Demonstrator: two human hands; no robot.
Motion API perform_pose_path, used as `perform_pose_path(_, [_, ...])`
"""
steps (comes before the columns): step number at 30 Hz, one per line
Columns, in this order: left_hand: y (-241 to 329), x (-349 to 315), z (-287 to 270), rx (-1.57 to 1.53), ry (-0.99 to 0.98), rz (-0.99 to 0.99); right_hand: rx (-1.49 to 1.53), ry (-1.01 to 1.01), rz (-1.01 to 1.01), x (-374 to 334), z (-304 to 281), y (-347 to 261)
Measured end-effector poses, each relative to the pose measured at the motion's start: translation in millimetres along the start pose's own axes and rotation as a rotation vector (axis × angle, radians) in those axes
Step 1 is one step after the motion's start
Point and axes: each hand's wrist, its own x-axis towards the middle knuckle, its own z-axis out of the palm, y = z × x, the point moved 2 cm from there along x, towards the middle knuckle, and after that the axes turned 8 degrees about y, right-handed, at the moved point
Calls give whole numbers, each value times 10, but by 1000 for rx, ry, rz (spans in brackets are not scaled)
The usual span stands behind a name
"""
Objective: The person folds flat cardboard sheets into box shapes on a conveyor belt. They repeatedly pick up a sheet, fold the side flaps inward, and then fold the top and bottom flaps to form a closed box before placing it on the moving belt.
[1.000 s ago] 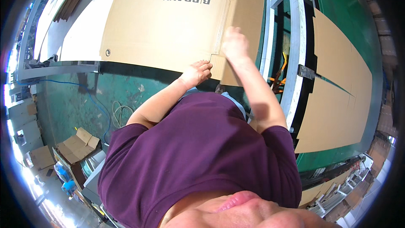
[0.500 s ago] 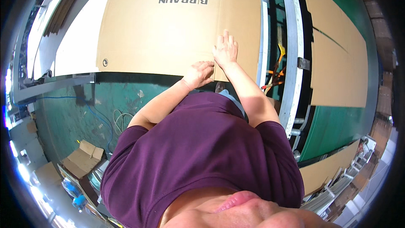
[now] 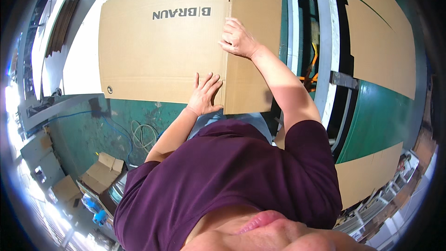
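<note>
A large brown cardboard sheet (image 3: 158,51) with dark print lies in front of me. Its narrower right-hand flap (image 3: 253,42) is raised along a crease, and a dark slit shows at the crease's far end. My right hand (image 3: 239,38) is closed with bent fingers over the crease, about midway along it; its fingertips are partly hidden. Nearer to me, my left hand (image 3: 204,96) rests open on the sheet just left of the crease, fingers spread.
Grey metal rails (image 3: 323,42) run along the right, with an orange-handled tool (image 3: 310,67) between them. Beyond lies another cardboard sheet (image 3: 381,32) on a green surface. A hose coil (image 3: 143,135) and an opened carton (image 3: 103,172) are at lower left.
The flap has tilted up along the crease, and the sheet has shifted left and nearer. My right hand's fingers have bent over the crease; my left hand's fingers have spread.
</note>
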Motion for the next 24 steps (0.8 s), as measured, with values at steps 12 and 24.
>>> perform_pose_path(12, [-61,2,91,44,-68,-66,-21,-128,-9,-87,225,314])
perform_pose_path(24, [-50,-12,69,56,-9,-51,171,-234,53,-680,261,-610])
